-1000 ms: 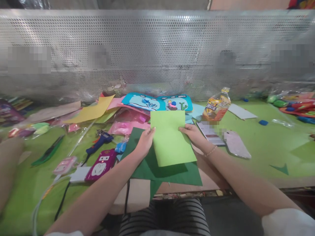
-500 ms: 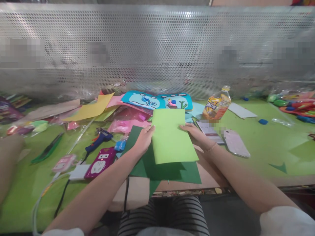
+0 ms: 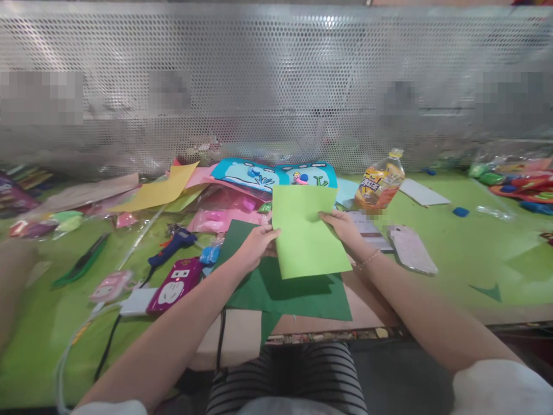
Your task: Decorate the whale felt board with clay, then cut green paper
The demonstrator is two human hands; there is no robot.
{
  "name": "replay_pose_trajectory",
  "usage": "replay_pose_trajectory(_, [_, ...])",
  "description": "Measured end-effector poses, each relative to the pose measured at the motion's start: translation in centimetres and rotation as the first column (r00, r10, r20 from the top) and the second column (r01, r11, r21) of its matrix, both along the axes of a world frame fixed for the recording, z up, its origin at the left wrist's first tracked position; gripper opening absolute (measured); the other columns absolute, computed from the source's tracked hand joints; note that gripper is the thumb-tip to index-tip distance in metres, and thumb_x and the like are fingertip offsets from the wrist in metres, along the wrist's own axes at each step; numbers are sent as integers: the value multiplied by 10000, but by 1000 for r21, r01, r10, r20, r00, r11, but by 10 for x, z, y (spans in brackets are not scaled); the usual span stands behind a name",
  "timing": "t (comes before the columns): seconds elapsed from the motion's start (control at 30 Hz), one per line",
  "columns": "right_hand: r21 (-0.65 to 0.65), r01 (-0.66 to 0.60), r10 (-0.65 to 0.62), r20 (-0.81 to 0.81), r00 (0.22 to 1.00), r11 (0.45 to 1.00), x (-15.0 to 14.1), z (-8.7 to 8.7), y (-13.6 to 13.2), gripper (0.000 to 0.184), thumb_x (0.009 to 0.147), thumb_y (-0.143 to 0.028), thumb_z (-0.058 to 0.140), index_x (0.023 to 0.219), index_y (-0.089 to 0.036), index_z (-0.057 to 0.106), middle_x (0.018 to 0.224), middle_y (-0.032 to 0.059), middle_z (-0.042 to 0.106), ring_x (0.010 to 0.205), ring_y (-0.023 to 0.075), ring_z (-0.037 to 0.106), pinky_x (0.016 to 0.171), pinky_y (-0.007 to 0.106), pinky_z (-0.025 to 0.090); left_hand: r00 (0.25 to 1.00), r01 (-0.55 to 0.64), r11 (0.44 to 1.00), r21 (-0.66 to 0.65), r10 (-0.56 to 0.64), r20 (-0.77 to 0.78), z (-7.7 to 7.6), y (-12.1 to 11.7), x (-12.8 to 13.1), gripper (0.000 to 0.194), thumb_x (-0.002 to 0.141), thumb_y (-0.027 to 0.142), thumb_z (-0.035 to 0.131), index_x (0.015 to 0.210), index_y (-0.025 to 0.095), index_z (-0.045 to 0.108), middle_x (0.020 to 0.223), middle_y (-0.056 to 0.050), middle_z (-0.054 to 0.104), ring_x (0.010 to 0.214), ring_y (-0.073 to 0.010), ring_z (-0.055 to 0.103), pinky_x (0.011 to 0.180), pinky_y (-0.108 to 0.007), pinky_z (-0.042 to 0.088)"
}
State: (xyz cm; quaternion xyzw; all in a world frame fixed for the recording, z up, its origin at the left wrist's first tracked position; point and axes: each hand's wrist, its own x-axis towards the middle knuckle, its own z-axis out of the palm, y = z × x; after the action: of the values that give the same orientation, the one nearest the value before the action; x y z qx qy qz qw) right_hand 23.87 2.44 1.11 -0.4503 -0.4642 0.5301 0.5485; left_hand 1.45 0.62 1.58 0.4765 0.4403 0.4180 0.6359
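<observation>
A light green sheet of paper is held up between my two hands, slightly bent. My left hand pinches its left edge, thumb on the near face and fingers behind. On the right edge, my right hand grips it the same way, the thumb pressing a small dent. Beneath lies a dark green sheet, partly shaded by the held one. Behind the paper stands a blue decorated panel with cut-out sea shapes, its lower middle hidden by the sheet.
To the left lie a blue glue gun, a purple power strip with cables, and a green-handled cutter. Rightward are a drink bottle and a phone. A perforated metal screen closes the back.
The light green sheet has shifted slightly right and up and tilted. My left hand has moved a little lower along its edge; my right thumb now reaches further onto the paper.
</observation>
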Motion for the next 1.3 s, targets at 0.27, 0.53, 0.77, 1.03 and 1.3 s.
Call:
replay_pose_trajectory(0.27, [28,27,-26,-53,998,999,-6,0,-4,262,645,-383,750,834,-202,735,784,41,749,675,217,691,637,329,554,999,-53,999,11,54,-10,-2,5,-3,157,746,227,665,857,117,670,754,-61,710,623,-171,662,589,-284,545])
replay_pose_trajectory(0.53, [78,135,-132,-42,990,988,-3,-3,1,247,654,-392,718,824,-213,712,780,21,743,730,231,683,665,347,535,998,53,995,-82,-56,-39,-1,0,-2,184,745,289,697,834,135,651,736,-57,692,592,-159,652,566,-280,529])
replay_pose_trajectory(0.77, [123,99,-92,-61,994,987,-3,-5,3,225,655,-384,717,803,-216,704,768,15,737,733,221,675,662,335,530,999,41,999,-20,-41,-24,-10,6,-4,212,699,301,734,734,126,619,672,-36,669,588,-154,635,619,-289,521])
replay_pose_trajectory(1.03, [146,190,-192,-4,981,971,-1,1,1,222,688,-415,665,815,-233,684,800,13,728,812,233,672,681,345,535,978,143,985,-102,-156,-137,-1,-1,-2,199,727,314,715,769,142,625,593,-9,606,496,-102,558,482,-206,454])
replay_pose_trajectory(1.3, [165,171,-166,-45,985,971,-1,-5,5,237,671,-414,685,824,-232,676,831,31,727,847,249,670,698,362,546,981,11,1000,27,-5,-195,1,1,-1,326,670,324,763,572,172,491,478,87,309,405,-40,332,419,-170,420])
